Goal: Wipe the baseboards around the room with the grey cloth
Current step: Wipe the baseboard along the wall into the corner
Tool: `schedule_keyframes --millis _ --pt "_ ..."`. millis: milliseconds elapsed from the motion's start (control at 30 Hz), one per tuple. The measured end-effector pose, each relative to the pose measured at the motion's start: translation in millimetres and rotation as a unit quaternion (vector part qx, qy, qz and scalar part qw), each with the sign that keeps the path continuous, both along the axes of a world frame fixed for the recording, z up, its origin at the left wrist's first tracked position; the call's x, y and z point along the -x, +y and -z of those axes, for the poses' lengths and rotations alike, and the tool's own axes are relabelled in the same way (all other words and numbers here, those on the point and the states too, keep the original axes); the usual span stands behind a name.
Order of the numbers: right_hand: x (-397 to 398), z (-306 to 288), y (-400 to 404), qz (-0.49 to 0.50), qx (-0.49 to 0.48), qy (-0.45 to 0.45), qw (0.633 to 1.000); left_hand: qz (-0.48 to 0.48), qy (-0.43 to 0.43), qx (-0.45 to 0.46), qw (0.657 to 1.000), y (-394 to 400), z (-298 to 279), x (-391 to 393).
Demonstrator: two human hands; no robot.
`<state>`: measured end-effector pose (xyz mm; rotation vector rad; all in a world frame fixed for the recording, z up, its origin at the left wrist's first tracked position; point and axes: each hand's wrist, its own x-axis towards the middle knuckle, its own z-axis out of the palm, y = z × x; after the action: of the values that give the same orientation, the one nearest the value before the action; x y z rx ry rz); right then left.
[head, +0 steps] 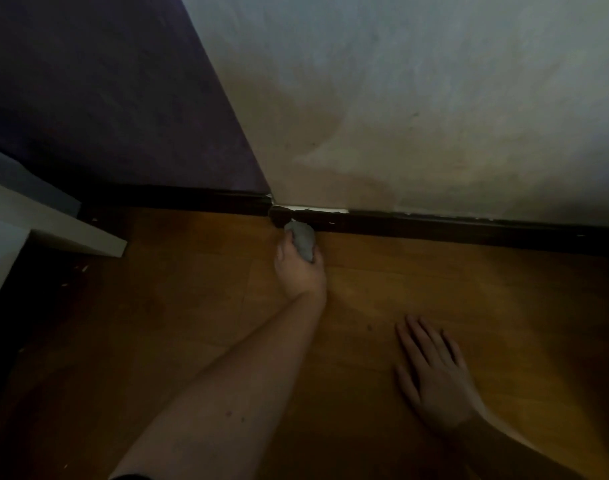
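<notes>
A dark baseboard [434, 227] runs along the foot of the white wall and meets a second dark baseboard [178, 200] under the purple wall at the corner. My left hand [298, 268] is stretched out to that corner and holds a bunched grey cloth [301, 239], which touches the baseboard right at the corner. My right hand [434, 372] lies flat on the wooden floor with its fingers spread, well short of the wall.
A white piece of furniture [54, 223] juts in from the left, close to the purple wall [105, 98]. White chipped patches [317, 209] show above the baseboard by the corner. Small bits of debris lie on the wooden floor [469, 306] at left.
</notes>
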<state>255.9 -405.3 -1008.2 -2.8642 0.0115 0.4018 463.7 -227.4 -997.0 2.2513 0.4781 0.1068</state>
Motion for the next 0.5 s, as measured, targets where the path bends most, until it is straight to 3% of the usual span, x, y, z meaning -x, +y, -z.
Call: schedule_keyframes --millis 233,500 --pt "5.0 5.0 -4.5 -0.004 -0.002 -0.017 1.000 0.023 0.025 0.002 0.999 -31.0 -2.9 17.8" --pt "1.2 8.3 -3.6 0.000 -0.012 -0.019 1.000 0.224 0.051 0.001 0.973 -84.6 -5.2 42.0"
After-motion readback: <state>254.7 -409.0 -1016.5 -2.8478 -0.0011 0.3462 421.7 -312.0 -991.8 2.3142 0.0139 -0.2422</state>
